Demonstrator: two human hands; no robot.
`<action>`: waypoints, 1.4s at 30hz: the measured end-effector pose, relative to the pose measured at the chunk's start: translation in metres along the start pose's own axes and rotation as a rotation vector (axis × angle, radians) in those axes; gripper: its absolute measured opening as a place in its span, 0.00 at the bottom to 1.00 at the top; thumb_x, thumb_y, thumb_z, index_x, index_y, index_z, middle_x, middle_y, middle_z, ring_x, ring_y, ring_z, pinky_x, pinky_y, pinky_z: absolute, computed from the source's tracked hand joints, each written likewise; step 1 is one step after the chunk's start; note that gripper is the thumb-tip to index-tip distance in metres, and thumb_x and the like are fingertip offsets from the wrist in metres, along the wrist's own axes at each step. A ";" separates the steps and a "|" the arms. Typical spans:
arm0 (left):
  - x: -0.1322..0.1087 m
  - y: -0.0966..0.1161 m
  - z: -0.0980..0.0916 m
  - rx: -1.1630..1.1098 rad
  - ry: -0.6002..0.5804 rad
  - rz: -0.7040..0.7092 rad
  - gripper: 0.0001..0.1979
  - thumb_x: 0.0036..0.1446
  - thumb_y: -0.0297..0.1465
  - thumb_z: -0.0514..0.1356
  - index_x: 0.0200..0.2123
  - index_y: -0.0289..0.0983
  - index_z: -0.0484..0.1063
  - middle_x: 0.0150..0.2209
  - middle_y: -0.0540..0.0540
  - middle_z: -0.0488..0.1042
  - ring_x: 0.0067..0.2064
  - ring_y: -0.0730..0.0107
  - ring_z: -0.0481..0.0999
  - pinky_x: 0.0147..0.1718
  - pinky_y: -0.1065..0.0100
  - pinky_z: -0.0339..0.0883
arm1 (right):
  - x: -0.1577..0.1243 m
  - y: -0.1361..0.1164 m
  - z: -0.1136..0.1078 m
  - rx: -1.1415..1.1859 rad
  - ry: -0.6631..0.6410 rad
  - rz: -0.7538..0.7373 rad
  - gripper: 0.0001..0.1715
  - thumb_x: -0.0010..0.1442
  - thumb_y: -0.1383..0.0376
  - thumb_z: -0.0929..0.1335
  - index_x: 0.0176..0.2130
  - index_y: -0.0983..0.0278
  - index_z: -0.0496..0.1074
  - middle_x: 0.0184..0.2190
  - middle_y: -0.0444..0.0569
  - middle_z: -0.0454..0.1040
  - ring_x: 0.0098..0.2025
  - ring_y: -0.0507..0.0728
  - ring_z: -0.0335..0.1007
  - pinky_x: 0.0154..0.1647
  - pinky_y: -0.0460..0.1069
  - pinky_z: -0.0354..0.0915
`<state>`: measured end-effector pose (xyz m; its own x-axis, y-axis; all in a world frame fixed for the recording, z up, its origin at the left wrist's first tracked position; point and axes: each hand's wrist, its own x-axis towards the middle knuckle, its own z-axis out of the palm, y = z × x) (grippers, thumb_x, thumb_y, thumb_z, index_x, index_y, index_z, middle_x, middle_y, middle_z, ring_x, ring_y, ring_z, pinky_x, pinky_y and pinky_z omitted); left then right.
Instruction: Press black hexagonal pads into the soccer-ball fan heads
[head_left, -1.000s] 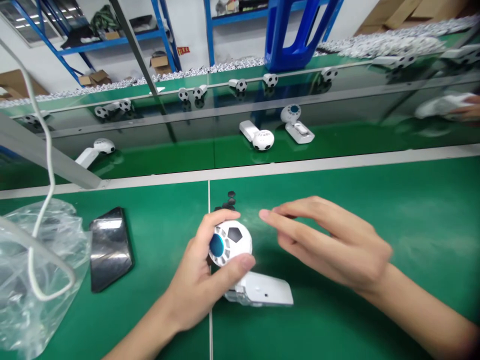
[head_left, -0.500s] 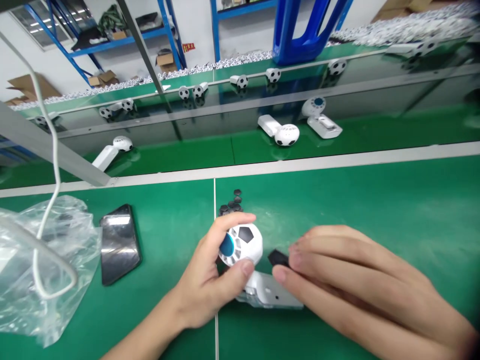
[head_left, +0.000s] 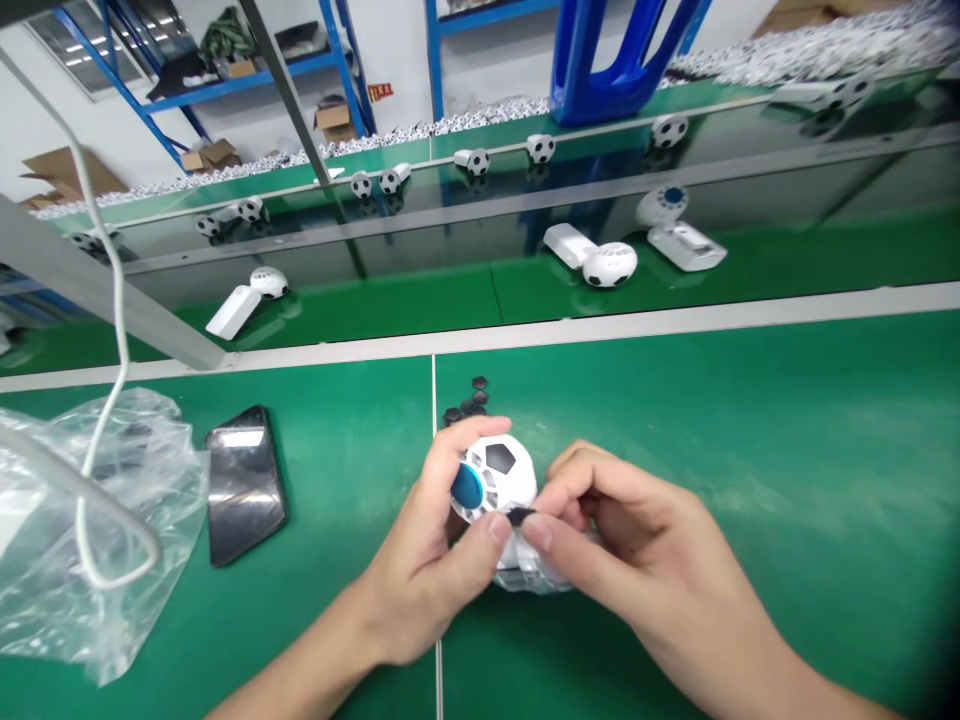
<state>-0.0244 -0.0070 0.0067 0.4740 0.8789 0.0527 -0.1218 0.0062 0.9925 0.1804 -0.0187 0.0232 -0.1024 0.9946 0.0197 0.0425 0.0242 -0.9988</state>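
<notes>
My left hand [head_left: 442, 540] is closed around the round head of a white handheld fan with a football pattern [head_left: 517, 465]. A blue disc and vent slots face left, and one black pentagon shows on top. Between the thumb and index finger of my right hand [head_left: 622, 530] is a small black pentagon patch [head_left: 517, 516], at the lower side of the fan head by my left thumb. The fan's handle lies beneath my right fingers, mostly hidden. Just beyond my left fingers, several loose black pentagons [head_left: 474, 400] lie on the green table.
At left, a dark phone [head_left: 246, 490] lies beside a clear plastic bag [head_left: 112, 540], with a white cable [head_left: 120, 300] hanging over it. Past the pale table edge, a green conveyor [head_left: 405, 300] carries several fans [head_left: 609, 265]. A blue plastic stool [head_left: 600, 100] stands at the back.
My right hand has moved left, bringing the black patch up against the fan head. On the conveyor, the nearer fans have shifted to the right.
</notes>
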 end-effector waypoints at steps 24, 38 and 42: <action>0.006 0.000 0.002 0.113 0.050 0.078 0.22 0.76 0.39 0.63 0.68 0.57 0.65 0.68 0.47 0.67 0.48 0.67 0.78 0.45 0.67 0.76 | 0.026 -0.008 -0.023 0.251 -0.413 0.363 0.48 0.57 0.58 0.85 0.70 0.47 0.70 0.58 0.49 0.78 0.50 0.60 0.78 0.49 0.56 0.79; 0.003 0.008 -0.001 -0.065 -0.023 -0.041 0.25 0.75 0.46 0.63 0.70 0.53 0.64 0.62 0.47 0.76 0.60 0.55 0.78 0.57 0.58 0.72 | 0.050 -0.040 -0.012 -0.209 -0.401 0.181 0.12 0.55 0.58 0.84 0.39 0.57 0.86 0.32 0.46 0.83 0.34 0.61 0.80 0.31 0.52 0.73; 0.004 0.008 0.009 -0.095 -0.010 0.008 0.25 0.73 0.36 0.68 0.67 0.54 0.64 0.58 0.50 0.80 0.53 0.64 0.82 0.54 0.62 0.76 | 0.044 -0.035 -0.011 -0.174 -0.409 0.150 0.09 0.61 0.63 0.80 0.44 0.54 0.87 0.31 0.44 0.84 0.35 0.62 0.81 0.31 0.53 0.72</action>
<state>-0.0152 -0.0077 0.0163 0.4813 0.8743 0.0626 -0.2077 0.0444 0.9772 0.1855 0.0251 0.0594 -0.4641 0.8677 -0.1782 0.2494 -0.0650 -0.9662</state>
